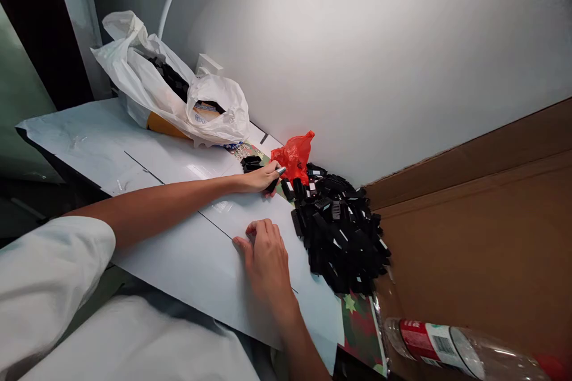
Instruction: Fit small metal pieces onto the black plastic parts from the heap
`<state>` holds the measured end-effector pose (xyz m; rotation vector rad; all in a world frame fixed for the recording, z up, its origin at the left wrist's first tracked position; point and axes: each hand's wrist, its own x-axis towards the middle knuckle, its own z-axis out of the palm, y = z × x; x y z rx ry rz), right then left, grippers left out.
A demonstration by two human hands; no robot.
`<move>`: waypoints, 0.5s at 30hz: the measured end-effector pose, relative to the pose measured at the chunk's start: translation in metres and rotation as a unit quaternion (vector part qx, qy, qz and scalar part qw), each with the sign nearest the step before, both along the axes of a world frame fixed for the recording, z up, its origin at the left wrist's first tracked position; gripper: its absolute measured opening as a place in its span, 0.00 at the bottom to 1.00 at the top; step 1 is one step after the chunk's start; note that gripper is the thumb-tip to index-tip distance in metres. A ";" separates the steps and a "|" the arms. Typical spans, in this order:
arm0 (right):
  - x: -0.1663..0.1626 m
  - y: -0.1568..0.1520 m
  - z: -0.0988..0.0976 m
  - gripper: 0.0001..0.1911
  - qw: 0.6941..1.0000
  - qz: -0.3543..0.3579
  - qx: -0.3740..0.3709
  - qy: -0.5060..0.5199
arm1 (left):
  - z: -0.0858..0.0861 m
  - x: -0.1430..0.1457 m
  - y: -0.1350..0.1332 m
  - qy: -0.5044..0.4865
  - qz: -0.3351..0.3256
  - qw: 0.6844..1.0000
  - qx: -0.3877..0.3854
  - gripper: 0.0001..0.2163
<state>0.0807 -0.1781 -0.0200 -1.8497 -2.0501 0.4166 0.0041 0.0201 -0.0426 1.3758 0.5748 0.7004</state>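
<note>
I have the left hand [261, 180] out there pinching a silvery object [280, 171], the right hand [269, 257] empty, loosely curled.

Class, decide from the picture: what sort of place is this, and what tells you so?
Probably a makeshift indoor work corner: a white-topped table against a plain wall, with a heap of small black parts and a white plastic bag.
</note>
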 end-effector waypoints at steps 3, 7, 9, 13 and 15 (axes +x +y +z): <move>-0.001 0.000 -0.001 0.07 1.000 -0.009 -0.004 0.016 | -0.004 0.001 0.000 -0.001 -0.017 1.000 -0.003 0.13; -0.002 0.001 -0.003 0.08 0.999 -0.012 0.009 0.032 | 0.002 -0.002 -0.002 0.015 -0.014 1.000 0.001 0.16; -0.003 0.001 -0.005 0.08 0.999 -0.008 0.018 0.046 | 0.005 -0.004 -0.002 0.010 -0.013 1.000 0.009 0.19; -0.006 0.000 -0.007 0.08 0.996 0.002 0.032 0.079 | 0.005 -0.008 0.002 -0.010 -0.044 0.998 0.037 0.25; -0.007 -0.001 -0.005 0.09 0.995 0.009 0.037 0.090 | 0.004 -0.010 0.003 -0.015 -0.060 0.997 0.050 0.28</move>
